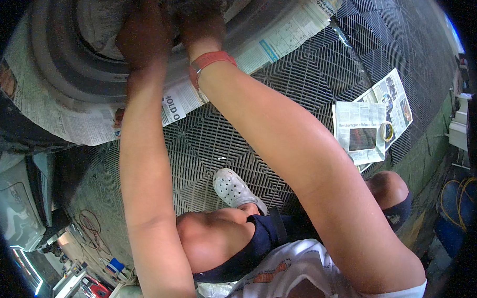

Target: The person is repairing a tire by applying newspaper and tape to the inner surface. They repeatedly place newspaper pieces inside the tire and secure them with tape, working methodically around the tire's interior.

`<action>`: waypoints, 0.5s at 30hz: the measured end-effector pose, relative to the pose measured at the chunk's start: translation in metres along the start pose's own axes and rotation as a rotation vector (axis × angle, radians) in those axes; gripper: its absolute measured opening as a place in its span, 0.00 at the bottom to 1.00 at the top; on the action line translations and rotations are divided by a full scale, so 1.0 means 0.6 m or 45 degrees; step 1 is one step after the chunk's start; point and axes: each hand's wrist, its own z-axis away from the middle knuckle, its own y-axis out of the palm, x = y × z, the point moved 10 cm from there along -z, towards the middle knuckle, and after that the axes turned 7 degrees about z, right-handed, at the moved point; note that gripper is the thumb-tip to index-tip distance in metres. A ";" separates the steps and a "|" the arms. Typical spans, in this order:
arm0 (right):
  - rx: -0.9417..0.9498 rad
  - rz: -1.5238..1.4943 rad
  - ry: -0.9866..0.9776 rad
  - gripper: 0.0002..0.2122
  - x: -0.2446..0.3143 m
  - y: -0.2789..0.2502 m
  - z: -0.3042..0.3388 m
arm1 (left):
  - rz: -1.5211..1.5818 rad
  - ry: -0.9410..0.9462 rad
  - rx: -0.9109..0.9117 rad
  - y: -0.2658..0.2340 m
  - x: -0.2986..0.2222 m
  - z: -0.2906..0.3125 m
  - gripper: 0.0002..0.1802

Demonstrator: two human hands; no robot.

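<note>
Both my arms reach up to a large grey round part with curved bands (pixel 56 55), which looks like a wheel. Newspaper sheets (pixel 292 37) line its lower and right edge. My left hand (pixel 144 39) is against the inner part of the wheel, dark and smeared, so its fingers cannot be made out. Close beside it on the right is my right hand (pixel 201 24), with a red band (pixel 214 59) on the wrist. Its fingers are lost in shadow at the top edge. Whether either hand holds anything is hidden.
Loose newspapers (pixel 358 118) lie on the grated floor mat (pixel 196 155) at the right, with a roll of tape (pixel 387 131) on them. My foot in a pale clog (pixel 232 186) rests below the wheel. A silver car (pixel 12 204) stands at left, near a coiled hose (pixel 89 228).
</note>
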 end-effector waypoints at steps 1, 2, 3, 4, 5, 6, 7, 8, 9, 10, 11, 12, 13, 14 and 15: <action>-0.002 0.016 -0.012 0.16 0.001 -0.001 -0.003 | 0.022 -0.036 0.050 0.004 0.001 -0.002 0.22; -0.003 0.032 -0.022 0.16 -0.001 -0.003 -0.003 | 0.043 -0.074 0.101 0.007 0.001 -0.003 0.21; 0.022 -0.027 0.014 0.17 0.001 -0.002 0.005 | 0.054 -0.110 0.158 0.009 0.010 0.000 0.20; 0.045 -0.086 0.050 0.18 0.004 -0.001 0.013 | 0.038 -0.123 0.153 0.005 0.018 0.003 0.20; 0.072 -0.146 0.086 0.20 0.008 0.002 0.020 | 0.021 -0.137 0.149 0.001 0.026 0.009 0.19; 0.041 -0.125 0.055 0.18 0.010 -0.002 0.018 | 0.019 -0.148 0.139 0.000 0.025 0.009 0.19; 0.011 -0.104 0.024 0.16 0.013 -0.004 0.018 | 0.035 -0.137 0.135 -0.001 0.024 0.007 0.18; -0.019 -0.082 -0.008 0.15 0.016 -0.006 0.019 | 0.051 -0.125 0.131 -0.002 0.022 0.004 0.18; -0.007 0.038 -0.089 0.15 0.008 -0.002 0.007 | 0.088 -0.111 0.120 0.002 0.008 -0.004 0.18; 0.007 0.158 -0.172 0.15 0.004 0.001 -0.008 | 0.123 -0.095 0.096 0.004 -0.006 -0.013 0.17; 0.049 0.244 -0.233 0.16 -0.008 0.003 -0.018 | 0.165 -0.078 0.069 0.007 -0.024 -0.022 0.15; 0.100 0.323 -0.294 0.16 -0.015 0.005 -0.020 | 0.197 -0.066 0.054 0.011 -0.038 -0.023 0.14; 0.233 0.325 -0.349 0.17 -0.006 0.017 0.029 | 0.172 -0.065 0.065 -0.001 -0.020 -0.003 0.13; 0.355 0.339 -0.410 0.18 0.005 0.015 0.071 | 0.158 -0.068 0.065 -0.015 -0.008 0.013 0.12; 0.458 0.249 -0.238 0.18 -0.009 -0.008 0.087 | 0.166 -0.070 0.052 -0.023 -0.008 0.021 0.11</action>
